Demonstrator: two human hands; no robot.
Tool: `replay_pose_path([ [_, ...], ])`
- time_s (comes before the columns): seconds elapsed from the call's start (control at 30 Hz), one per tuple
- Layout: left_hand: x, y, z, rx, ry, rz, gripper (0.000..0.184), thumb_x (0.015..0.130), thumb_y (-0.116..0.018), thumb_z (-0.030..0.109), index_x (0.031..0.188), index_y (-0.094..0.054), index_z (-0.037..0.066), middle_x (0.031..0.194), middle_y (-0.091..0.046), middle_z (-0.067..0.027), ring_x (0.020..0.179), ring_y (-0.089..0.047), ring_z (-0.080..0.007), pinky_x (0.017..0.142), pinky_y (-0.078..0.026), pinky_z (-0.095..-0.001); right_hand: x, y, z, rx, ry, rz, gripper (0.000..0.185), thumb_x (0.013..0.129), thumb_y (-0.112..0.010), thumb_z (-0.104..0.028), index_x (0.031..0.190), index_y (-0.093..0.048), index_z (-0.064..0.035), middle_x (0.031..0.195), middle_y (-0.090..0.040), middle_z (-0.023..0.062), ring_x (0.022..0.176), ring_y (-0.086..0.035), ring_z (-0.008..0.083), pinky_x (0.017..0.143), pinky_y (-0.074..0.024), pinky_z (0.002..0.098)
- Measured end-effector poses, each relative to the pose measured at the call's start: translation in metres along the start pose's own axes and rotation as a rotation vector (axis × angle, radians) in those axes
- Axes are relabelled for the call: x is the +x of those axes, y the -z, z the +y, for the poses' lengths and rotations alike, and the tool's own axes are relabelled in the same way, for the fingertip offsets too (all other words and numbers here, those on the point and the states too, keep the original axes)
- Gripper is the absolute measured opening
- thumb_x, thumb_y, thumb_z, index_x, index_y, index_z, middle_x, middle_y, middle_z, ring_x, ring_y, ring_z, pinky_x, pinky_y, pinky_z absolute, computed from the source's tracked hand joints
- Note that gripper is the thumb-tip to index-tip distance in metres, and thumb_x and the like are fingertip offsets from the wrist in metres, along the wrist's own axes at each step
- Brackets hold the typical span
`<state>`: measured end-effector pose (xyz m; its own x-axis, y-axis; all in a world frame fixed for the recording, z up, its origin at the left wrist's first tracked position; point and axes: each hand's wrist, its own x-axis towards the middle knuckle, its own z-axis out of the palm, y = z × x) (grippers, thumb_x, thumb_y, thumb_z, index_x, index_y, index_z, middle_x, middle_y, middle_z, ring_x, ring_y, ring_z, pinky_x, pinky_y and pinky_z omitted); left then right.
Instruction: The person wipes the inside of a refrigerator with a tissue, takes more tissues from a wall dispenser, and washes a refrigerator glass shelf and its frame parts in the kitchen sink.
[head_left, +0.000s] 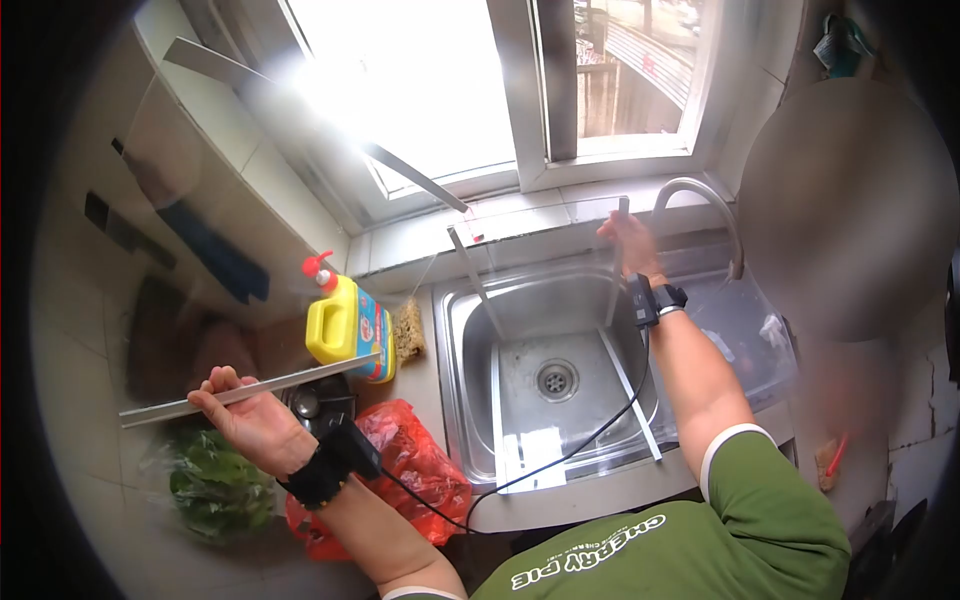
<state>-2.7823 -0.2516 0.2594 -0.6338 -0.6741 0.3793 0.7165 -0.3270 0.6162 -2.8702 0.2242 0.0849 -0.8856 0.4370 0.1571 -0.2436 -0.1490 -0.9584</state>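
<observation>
Thin silvery metal strips with what looks like a clear sheet between them stand in and around the sink. My left hand [255, 420], at the lower left, has its fingers curled round a long flat strip [300, 377] that crosses in front of the yellow jug. My right hand [632, 243] is raised over the back right of the sink and grips an upright strip [614, 290]. Another strip [475, 268] leans at the back left of the steel sink [520, 365]. One more long strip [310, 105] slants across the window. The clear sheet's exact edges are hard to make out.
A yellow jug [340, 322] with a red pump top stands left of the sink, beside a sponge-like block [408, 328]. Closer in lie a red plastic bag [405, 440] and bagged leafy greens [215, 485]. A curved faucet [690, 187] rises at the right.
</observation>
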Motion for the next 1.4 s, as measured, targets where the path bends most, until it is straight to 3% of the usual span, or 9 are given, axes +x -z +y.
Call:
replay_pose_path([
  [0.23,0.003,0.021,0.004,-0.313,0.229,-0.295,0.019,0.091,-0.054,0.029,0.091,-0.059,0.011,0.087,-0.065,-0.0028,0.082,-0.06,-0.0134,0.066,-0.045,-0.0289,0.008,-0.002,0.014,-0.304,0.117,0.097,0.053,0.086,-0.056,-0.051,0.097,-0.059,0.0013,0.082,-0.061,0.0043,0.077,-0.056,0.0141,0.072,-0.0446,0.0312],
  [0.33,-0.004,0.015,0.006,-0.328,0.322,-0.367,0.021,0.09,-0.056,0.03,0.093,-0.059,0.009,0.088,-0.065,-0.0035,0.083,-0.06,-0.0133,0.066,-0.045,-0.0298,-0.02,-0.022,-0.034,-0.865,0.027,0.19,0.045,0.085,-0.059,-0.032,0.115,-0.05,0.0001,0.099,-0.061,0.0233,0.097,-0.057,0.0403,0.085,-0.0438,0.0427],
  [0.43,-0.017,0.004,0.009,-0.319,0.357,-0.367,0.021,0.089,-0.057,0.029,0.095,-0.06,0.009,0.088,-0.065,-0.0038,0.081,-0.06,-0.0136,0.066,-0.045,-0.0299,-0.086,-0.026,-0.081,-0.702,0.279,-0.05,0.056,0.086,-0.058,-0.03,0.131,-0.038,-0.0015,0.125,-0.045,0.0236,0.116,-0.045,0.0371,0.093,-0.0403,0.042],
  [0.6,-0.054,-0.02,0.014,-0.513,0.572,-0.429,0.017,0.089,-0.057,0.024,0.094,-0.06,0.008,0.088,-0.063,-0.0024,0.083,-0.06,-0.0145,0.072,-0.048,-0.0328,-0.18,-0.001,-0.183,-0.634,0.596,-0.353,0.065,0.085,-0.062,-0.025,0.138,-0.03,-0.0052,0.128,-0.043,0.0184,0.116,-0.046,0.0304,0.096,-0.0383,0.0356],
  [0.7,-0.084,-0.043,0.017,-0.695,0.713,-0.382,0.012,0.085,-0.062,0.017,0.092,-0.061,0.006,0.086,-0.064,-0.0024,0.085,-0.06,-0.0149,0.079,-0.047,-0.0302,-0.207,0.027,-0.218,-0.681,0.542,-0.252,0.063,0.083,-0.064,-0.02,0.137,-0.034,-0.0059,0.124,-0.045,0.0169,0.113,-0.049,0.0283,0.094,-0.0406,0.0341],
  [0.93,-0.204,-0.129,0.015,-0.715,0.797,-0.524,0.018,0.087,-0.061,0.025,0.09,-0.06,0.007,0.085,-0.063,-0.004,0.079,-0.059,-0.0162,0.075,-0.045,-0.0309,-0.251,0.143,-0.299,-0.665,0.321,-0.175,0.014,0.085,-0.065,-0.015,0.089,-0.061,-0.003,0.077,-0.058,-0.0018,0.077,-0.051,0.0049,0.074,-0.0432,0.0226],
  [0.97,-0.217,-0.137,0.008,-0.722,0.82,-0.6,0.021,0.088,-0.058,0.031,0.088,-0.06,0.01,0.086,-0.063,-0.0037,0.082,-0.057,-0.0157,0.082,-0.04,-0.0343,-0.256,0.159,-0.299,-0.544,0.348,-0.128,0.017,0.084,-0.065,-0.016,0.083,-0.058,-0.001,0.069,-0.054,0.0014,0.066,-0.045,0.0073,0.062,-0.0412,0.0262],
  [1.23,-0.331,-0.19,-0.037,-0.694,0.834,-0.722,0.042,0.087,-0.052,0.049,0.105,-0.06,0.012,0.101,-0.062,-0.003,0.104,-0.053,-0.0194,0.095,-0.032,-0.0402,-0.291,0.267,-0.28,-0.674,0.552,-0.003,0.011,0.081,-0.066,-0.01,0.088,-0.06,-0.0038,0.073,-0.061,0.007,0.065,-0.055,0.0164,0.061,-0.0449,0.027],
  [1.4,-0.356,-0.169,-0.065,-0.577,1.127,-0.577,0.04,0.094,-0.042,0.035,0.119,-0.047,0.004,0.124,-0.048,-0.0165,0.117,-0.044,-0.0312,0.104,-0.032,-0.0441,-0.287,0.287,-0.248,-0.881,0.817,0.008,0.017,0.077,-0.065,0.0,0.091,-0.059,-0.0068,0.089,-0.065,0.0078,0.084,-0.064,0.0251,0.079,-0.0519,0.0318],
])
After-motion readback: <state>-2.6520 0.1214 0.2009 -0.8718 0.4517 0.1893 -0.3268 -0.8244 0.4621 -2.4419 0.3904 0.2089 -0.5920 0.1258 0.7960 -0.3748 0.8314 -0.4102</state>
